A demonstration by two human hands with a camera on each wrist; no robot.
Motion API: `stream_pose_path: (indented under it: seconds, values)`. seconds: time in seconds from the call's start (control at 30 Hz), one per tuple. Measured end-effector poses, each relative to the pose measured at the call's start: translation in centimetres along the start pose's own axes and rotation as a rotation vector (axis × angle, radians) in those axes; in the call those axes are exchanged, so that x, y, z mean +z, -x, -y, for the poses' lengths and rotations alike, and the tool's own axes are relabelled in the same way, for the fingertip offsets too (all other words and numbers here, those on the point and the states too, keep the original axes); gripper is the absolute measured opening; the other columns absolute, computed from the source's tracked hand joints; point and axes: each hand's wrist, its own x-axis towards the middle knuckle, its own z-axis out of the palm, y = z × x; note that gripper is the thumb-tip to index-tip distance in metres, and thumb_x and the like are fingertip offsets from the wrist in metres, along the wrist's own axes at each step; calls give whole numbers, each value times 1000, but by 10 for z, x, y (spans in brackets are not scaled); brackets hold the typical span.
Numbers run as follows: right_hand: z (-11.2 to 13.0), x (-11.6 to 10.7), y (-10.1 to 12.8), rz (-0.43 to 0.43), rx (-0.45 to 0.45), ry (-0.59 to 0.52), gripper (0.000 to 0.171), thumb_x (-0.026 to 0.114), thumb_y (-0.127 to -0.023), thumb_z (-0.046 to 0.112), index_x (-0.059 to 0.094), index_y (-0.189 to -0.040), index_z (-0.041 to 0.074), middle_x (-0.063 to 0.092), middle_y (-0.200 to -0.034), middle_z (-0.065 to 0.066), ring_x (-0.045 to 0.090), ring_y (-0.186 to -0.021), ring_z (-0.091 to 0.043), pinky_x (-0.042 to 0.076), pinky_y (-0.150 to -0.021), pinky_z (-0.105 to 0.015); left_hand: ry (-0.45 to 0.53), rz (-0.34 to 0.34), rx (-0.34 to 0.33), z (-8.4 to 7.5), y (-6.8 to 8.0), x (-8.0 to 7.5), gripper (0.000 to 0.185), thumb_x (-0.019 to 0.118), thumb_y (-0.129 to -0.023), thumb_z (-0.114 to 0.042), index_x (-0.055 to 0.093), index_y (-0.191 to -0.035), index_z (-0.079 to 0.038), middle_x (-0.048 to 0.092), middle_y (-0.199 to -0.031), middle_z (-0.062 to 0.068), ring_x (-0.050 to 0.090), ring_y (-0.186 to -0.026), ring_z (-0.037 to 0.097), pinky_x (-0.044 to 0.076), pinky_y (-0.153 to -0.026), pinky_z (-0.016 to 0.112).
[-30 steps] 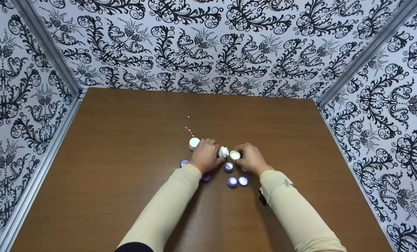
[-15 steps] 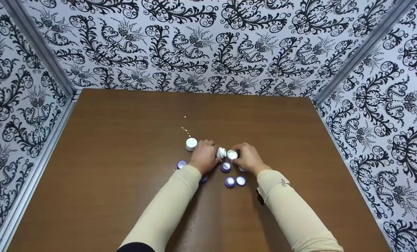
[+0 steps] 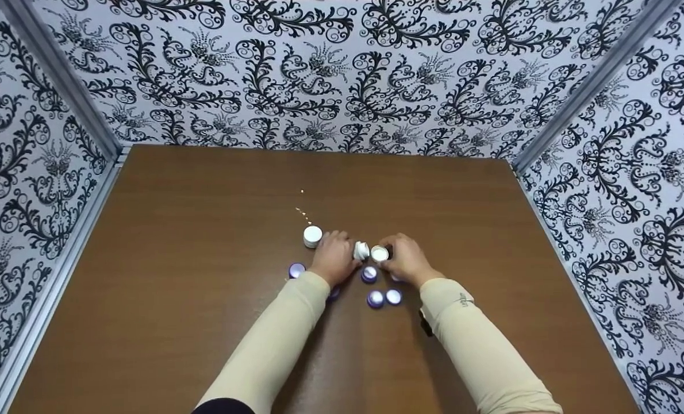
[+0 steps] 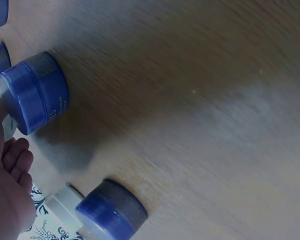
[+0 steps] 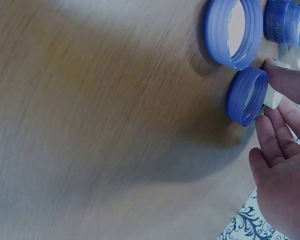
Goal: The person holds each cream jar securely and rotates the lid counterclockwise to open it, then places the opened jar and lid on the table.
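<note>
In the head view my left hand (image 3: pixel 335 257) grips a small white jar (image 3: pixel 361 250), which lies tilted with its threaded neck toward the right. Facing it across a narrow gap, my right hand (image 3: pixel 405 259) pinches a round white lid (image 3: pixel 380 253) by its edge, hollow side showing. The right wrist view has the thumb and fingers on this lid (image 5: pixel 273 96), beside two upturned blue lids, a larger one (image 5: pixel 210 37) and a smaller one (image 5: pixel 235 95). Just in front of the hands sits a purple-blue jar (image 3: pixel 369 275). Most of the white jar is hidden by my left fingers.
Left of my left hand stands another white jar (image 3: pixel 312 236), with small light crumbs (image 3: pixel 303 214) behind it. A purple-blue jar (image 3: pixel 297 269) sits by the left wrist. Nearer the front are a purple-blue jar (image 3: pixel 375 299) and lid (image 3: pixel 394 296). Patterned walls (image 3: pixel 319 75) enclose the brown table (image 3: pixel 204 230).
The head view has shifted slightly, moving everything a little to the left. Both hands keep their hold on the white jar and the white lid, hardly moving between the frames.
</note>
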Motion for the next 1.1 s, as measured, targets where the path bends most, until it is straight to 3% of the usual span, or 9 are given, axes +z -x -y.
stream_pose_path:
  seconds: [0.33, 1.1]
  values:
    - [1, -1, 1, -6, -7, -17, 34, 83, -73, 7, 70, -103, 2, 64, -105, -13, 59, -101, -32, 45, -92, -47, -4, 26, -37, -3, 0, -1, 41, 78, -82, -39, 72, -99, -3, 65, -104, 9, 58, -104, 29, 40, -97, 43]
    - [1, 1, -1, 6, -15, 9, 35, 83, -73, 8, 71, -105, 1, 66, -104, -13, 59, -102, -32, 45, -94, -46, -106, 149, -98, -8, -6, -1, 43, 73, -84, -47, 75, -103, -9, 61, -113, 8, 54, -112, 28, 39, -97, 40]
